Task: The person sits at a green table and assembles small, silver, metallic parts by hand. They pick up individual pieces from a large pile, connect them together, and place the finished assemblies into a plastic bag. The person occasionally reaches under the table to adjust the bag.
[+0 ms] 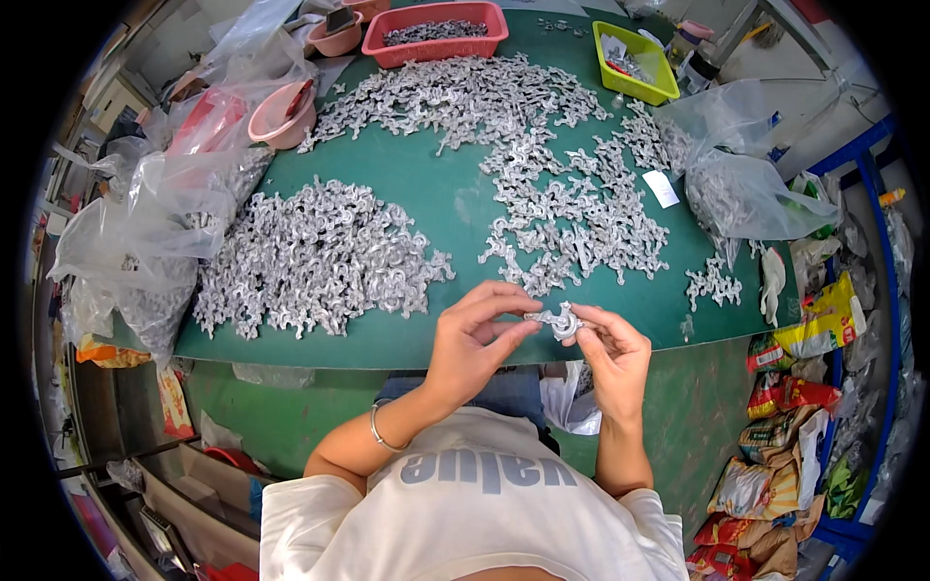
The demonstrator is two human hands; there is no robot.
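Between my two hands, just above the near edge of the green table (407, 160), is a small silver metal casting (564, 323) with a curved, hook-like shape. My left hand (480, 334) pinches its left end between thumb and fingertips. On the other side, my right hand (612, 351) grips it by thumb and forefinger. A dense heap of similar castings (320, 257) lies at the left. Beyond my hands, a looser spread of them (581, 208) joins a wide pile (465, 97) at the back. A few more castings (714, 284) lie apart at the right.
At the back stand a red tub (436, 15) of small metal parts and a yellow-green basket (635, 68). A pink bowl (281, 116) and clear plastic bags (145, 242) crowd the left. On the right are a filled bag (727, 194), a white paper slip (661, 189) and a glove (772, 286).
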